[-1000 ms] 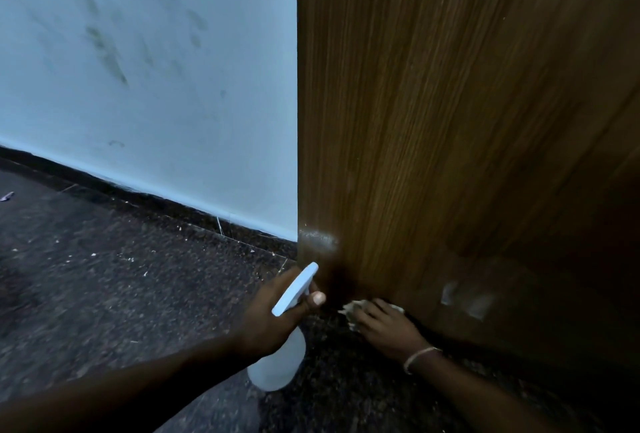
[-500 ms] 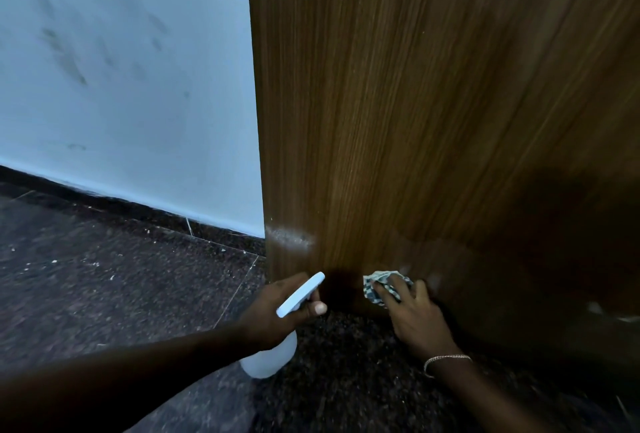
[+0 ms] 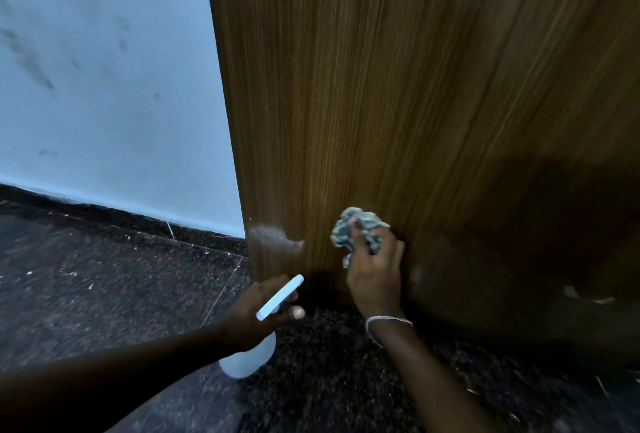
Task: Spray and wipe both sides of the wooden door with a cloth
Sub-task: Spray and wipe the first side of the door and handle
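The wooden door (image 3: 398, 86) fills the view; the cloth (image 3: 360, 226), bunched in the curled fingers of the right hand (image 3: 375, 280), has climbed from the bottom edge to beside a misty spray patch (image 3: 272, 237) — likely wiped next. The left hand (image 3: 254, 316) clasps the spray bottle (image 3: 247, 361) over dark speckled floor (image 3: 104, 294) — scuffed pale wall (image 3: 104, 86) beyond.

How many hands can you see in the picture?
2. The left hand holds a white spray bottle low down, near the bottom edge of the wooden door. The right hand holds a crumpled cloth against the door, a little higher. No other hand shows.
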The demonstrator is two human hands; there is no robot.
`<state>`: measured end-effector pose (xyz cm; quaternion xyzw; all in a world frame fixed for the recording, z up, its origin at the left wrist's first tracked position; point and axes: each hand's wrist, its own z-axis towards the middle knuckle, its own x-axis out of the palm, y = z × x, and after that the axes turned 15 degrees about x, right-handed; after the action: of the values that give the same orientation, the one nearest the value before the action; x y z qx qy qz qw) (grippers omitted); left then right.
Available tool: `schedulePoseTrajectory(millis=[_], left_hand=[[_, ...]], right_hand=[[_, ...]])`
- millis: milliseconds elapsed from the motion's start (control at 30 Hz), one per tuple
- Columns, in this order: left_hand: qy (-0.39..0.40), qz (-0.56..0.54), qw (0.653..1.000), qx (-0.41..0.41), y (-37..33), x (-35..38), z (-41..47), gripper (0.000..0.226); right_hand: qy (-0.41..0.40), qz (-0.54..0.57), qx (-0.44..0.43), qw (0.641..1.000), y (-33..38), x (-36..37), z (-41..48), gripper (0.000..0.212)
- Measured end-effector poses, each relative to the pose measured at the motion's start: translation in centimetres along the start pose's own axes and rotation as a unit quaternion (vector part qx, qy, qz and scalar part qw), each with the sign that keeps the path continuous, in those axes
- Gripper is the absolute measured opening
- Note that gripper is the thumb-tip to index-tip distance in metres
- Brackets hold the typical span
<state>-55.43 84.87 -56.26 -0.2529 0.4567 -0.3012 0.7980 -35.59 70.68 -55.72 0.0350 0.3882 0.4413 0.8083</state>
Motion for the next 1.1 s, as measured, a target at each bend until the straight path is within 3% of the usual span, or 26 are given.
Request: schedulePoseTrajectory(millis=[67,133,200,333,433,500,567,667,733,833,900,1000,1033,1100], left_hand=[[0.000,-0.001,1.000,0.003,0.5,0.1,0.0,0.032],[0.002,-0.006,1.000,0.000,0.8,-0.1,-0.3,0.026],[0.007,-0.004,1.000,0.000,0.8,-0.5,-0.7,0.027],[-0.013,0.007,1.000,-0.011,1.0,-1.3,-1.5,0.047],[-0.012,0.009,1.000,-0.020,1.4,-1.4,-2.0,0.030],[-0.003,0.011,1.000,-0.026,1.2,-1.5,-2.0,0.016],[-0.005,0.003,1.000,-0.030,0.8,-1.5,-1.9,0.027],[-0.017,-0.017,0.999,-0.034,0.0,-1.8,-1.5,0.031],[-0.005,-0.009,0.999,-0.032,0.0,-2.0,-1.3,0.039],[0.004,0.028,0.999,-0.017,0.1,-1.6,-1.3,0.036],[-0.004,0.029,1.000,-0.007,-0.4,-1.0,-0.8,0.036],[0.031,-0.004,1.000,-0.001,-0.7,0.8,0.2,0.026],[0.037,-0.019,0.999,0.002,-1.1,1.3,0.7,0.023],[0.037,-0.043,0.998,0.007,-1.7,2.4,1.5,0.024]], right_hand=[[0.099,-0.082,-0.116,0.985,-0.9,2.9,-2.5,0.056],[0.189,-0.148,-0.210,0.948,-4.8,5.0,-6.1,0.055],[0.209,-0.171,-0.188,0.944,-8.7,4.3,-7.8,0.055],[0.082,-0.082,-0.013,0.993,-8.6,-0.9,-4.8,0.054],[-0.029,-0.010,0.038,0.999,-1.3,-0.1,-0.2,0.047],[-0.018,-0.004,-0.030,0.999,3.5,3.1,0.3,0.052],[0.070,-0.054,-0.146,0.985,5.0,6.9,-2.1,0.047],[0.163,-0.130,-0.281,0.937,0.1,9.4,-5.9,0.035],[0.177,-0.159,-0.307,0.921,-5.2,7.6,-6.6,0.031],[0.154,-0.134,-0.211,0.956,-11.8,1.6,-5.6,0.037],[0.070,-0.103,-0.103,0.987,-12.7,-2.7,-2.9,0.050],[-0.064,-0.062,0.033,0.995,-9.3,-4.4,1.3,0.046],[-0.078,-0.056,0.025,0.995,-7.9,-3.9,1.8,0.046],[-0.022,-0.079,-0.074,0.994,-7.2,-1.5,0.5,0.047]])
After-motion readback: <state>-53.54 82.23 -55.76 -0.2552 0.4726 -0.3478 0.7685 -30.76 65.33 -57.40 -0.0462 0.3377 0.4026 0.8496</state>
